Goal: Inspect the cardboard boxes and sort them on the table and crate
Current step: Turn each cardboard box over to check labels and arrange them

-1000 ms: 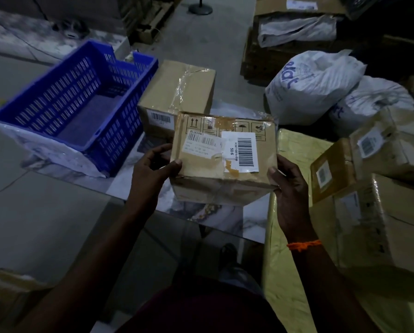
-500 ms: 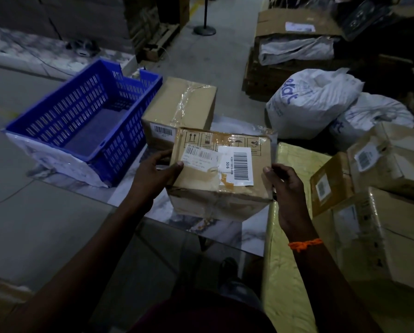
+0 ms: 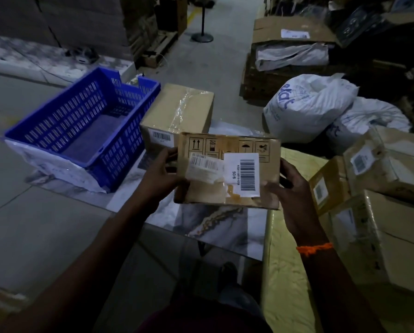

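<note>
- We hold the labelled box (image 3: 208, 195) up over the desk's (image 3: 215, 222) near edge, left grip (image 3: 161, 179) and right grip (image 3: 291, 188) each clasping a side.
- It seems light and stiff, with worn tape, so we'd take it by both sides.
- The blue crate (image 3: 81, 131) sits at the desk's left end.

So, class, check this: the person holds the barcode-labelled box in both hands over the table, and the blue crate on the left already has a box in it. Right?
Not quite. The head view shows no box inside the blue crate; the other box stands on the table beside it. The rest holds: left hand and right hand hold the barcode-labelled box over the table.
</note>
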Demonstrator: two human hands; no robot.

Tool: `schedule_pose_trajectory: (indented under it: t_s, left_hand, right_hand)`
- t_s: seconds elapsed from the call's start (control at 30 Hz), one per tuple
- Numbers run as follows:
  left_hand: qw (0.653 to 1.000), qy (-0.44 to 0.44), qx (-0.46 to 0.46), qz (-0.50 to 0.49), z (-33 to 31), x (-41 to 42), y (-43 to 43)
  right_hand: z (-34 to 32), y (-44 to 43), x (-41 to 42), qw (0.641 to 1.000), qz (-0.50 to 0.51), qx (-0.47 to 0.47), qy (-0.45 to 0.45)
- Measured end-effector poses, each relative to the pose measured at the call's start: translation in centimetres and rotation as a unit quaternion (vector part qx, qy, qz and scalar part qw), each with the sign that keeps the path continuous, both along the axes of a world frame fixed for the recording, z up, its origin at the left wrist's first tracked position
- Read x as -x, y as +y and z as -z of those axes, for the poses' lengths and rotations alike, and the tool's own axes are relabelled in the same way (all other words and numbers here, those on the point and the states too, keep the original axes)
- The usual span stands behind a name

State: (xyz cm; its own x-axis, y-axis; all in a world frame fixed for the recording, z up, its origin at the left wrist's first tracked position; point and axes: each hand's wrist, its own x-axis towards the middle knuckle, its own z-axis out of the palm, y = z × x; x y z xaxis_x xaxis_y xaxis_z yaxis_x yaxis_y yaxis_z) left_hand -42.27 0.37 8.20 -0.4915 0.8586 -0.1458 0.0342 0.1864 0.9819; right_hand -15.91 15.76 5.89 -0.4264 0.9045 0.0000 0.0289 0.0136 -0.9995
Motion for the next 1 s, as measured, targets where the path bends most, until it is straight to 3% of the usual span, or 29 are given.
schedule_pose_trajectory:
  t_s: [0.17,0.27,0.4,0.6,0.8,1.0]
  left_hand:
    - [0.991,-0.114,-0.005,-0.075,3.3,-2.0,-2.5]
    - [0.985,-0.142,0.035,-0.095,4.9,-3.0,-3.9]
    - [0.988,-0.112,0.080,-0.066,6.5,-4.4,-5.9]
    - [0.981,-0.082,0.146,-0.099,10.2,-4.9,-8.0]
    - [0.975,-0.088,0.169,-0.111,12.9,-5.9,-9.5]
    - [0.981,-0.021,0.165,-0.095,13.2,-3.8,-5.6]
  right_hand:
    - [2.9,-2.6,-2.6,0.994,0.052,0.071,0.062]
    - [5.4,-5.0,-4.5,0.986,0.086,0.141,0.028]
    - [8.4,-7.7,-5.3,0.991,0.052,0.115,-0.032]
    - [10.5,-9.0,-4.4,0.980,0.127,0.121,-0.096]
    - [11.6,-8.7,-5.2,0.970,0.126,0.159,-0.132]
    - [10.9,-5.5,-3.4,0.975,0.103,0.114,-0.159]
